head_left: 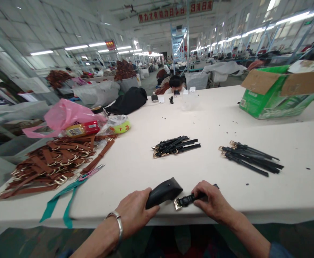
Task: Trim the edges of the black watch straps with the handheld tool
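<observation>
Pinching a short black strap (187, 200) near the front edge of the pale bench (135, 161), the right hand (210, 200) has thumb and fingers closed on it, a gold-toned buckle (177, 204) poking out to the left. And facing it, the left hand (135, 211), silver-coloured bracelet (119, 224) at the wrist, its grip wrapped around a broad, curved black piece (162, 194), free end just beside that buckle! Straight ahead lies a bundle of black straps (175, 146); over to the right, a second bundle (250, 157), spread in a loose fan. Look left: a big heap of brown straps (52, 161), scissors (91, 173) beside it, teal ribbon (60, 199) at their handles. Behind the heap, a pink plastic bag (65, 116); far right, an open green carton (272, 98); and at the far edge, another person's head (175, 81).
</observation>
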{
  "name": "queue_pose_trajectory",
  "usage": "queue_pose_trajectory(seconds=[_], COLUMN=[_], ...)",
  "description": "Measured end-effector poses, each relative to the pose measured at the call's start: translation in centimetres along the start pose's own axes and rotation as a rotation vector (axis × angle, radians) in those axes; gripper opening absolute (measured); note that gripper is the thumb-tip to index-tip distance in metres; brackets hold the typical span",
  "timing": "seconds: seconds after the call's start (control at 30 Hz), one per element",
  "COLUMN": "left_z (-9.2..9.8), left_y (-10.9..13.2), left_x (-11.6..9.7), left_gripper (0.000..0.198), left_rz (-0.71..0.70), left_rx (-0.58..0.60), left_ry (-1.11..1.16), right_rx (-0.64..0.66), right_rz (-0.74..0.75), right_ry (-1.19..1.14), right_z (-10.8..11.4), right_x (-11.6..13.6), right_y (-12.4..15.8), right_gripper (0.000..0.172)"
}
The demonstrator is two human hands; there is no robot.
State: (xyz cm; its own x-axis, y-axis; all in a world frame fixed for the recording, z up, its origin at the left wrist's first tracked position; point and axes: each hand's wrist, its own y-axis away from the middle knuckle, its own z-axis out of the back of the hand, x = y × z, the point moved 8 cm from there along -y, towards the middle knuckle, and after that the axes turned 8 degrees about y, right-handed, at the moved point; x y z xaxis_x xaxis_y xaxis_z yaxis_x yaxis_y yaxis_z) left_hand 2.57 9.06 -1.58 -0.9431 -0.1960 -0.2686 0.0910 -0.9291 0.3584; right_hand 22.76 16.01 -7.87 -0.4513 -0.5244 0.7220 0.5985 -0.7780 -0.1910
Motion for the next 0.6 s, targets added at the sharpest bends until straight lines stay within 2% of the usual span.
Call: queue_pose_trajectory(seconds=[0.1,0.23,0.43,0.5,0.6], left_z=[0.1,-0.8,-1.4,-1.3,-1.1], left_y=[1.1,1.9,-0.1,-0.6,-0.5], left_x=[1.2,0.3,-2.0,-2.0,-0.9], left_gripper=[0.028,0.027,0.026,0.027,0.03], left_rz=[0.02,0.012,-0.04,-0.045,-0.019], left_rx=[0.032,0.074,-0.016,-0.042,-0.059], left_ry=[0.011,0.005,0.015,0.054,0.12], right_rx=[0.008,0.019,0.055,0.041,0.024], right_rz=[0.008,0.014,0.043,0.031,0.032], right_ry=[0.002,-0.015,0.032,0.055,0.112], right_z=[0.0,0.0,-0.2,-0.1,0.0], right_x=[0.1,0.0,0.2,0.5,1.1], right_y=[0.0,-0.1,-0.5,-0.4,-0.1], right_gripper=[0.02,0.029,0.033,0.033,0.029])
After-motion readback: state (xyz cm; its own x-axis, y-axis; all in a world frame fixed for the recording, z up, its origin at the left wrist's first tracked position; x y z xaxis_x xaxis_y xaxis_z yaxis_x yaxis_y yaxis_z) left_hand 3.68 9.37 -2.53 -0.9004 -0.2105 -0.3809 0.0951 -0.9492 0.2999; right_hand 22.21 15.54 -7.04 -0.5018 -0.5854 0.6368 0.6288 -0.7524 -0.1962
